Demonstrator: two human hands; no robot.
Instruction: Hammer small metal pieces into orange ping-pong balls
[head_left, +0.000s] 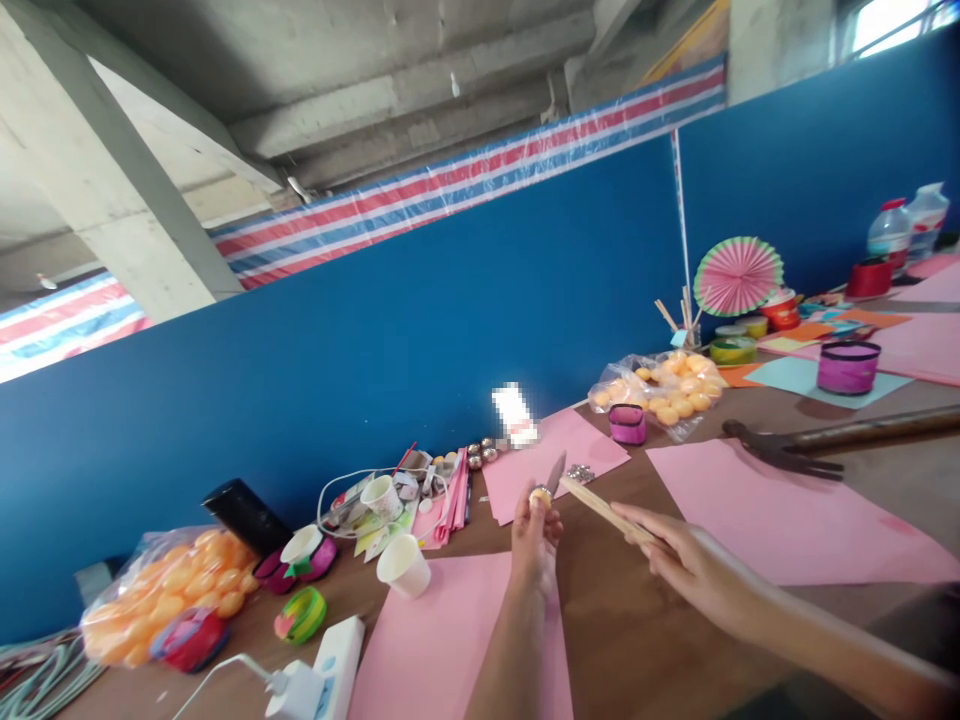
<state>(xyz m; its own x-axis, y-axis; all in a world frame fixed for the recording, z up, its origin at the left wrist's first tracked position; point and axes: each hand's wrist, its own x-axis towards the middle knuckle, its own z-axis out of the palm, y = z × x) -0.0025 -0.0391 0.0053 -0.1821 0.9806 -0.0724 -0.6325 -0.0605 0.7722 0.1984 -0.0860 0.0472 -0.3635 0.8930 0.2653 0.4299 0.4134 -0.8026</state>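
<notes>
My left hand [535,540] is closed around a small round, yellowish thing [541,495] with a shiny rim. A grey pointed blade [556,470] sticks up from it; whether the two are one piece, I cannot tell. To its right, my right hand [686,560] grips pale wooden chopsticks [604,508], whose tips point left, close to the blade. Small silvery bits [580,473] lie just beyond on a pink sheet [555,450]. Under my left forearm is another pink sheet [442,640].
A hammer [810,440] lies on the right beside a pink sheet [795,520]. Bags of orange balls [675,390] sit at the back and far left. A paper cup [405,567] and a power strip [337,660] stand left. A blue partition [375,350] borders the table.
</notes>
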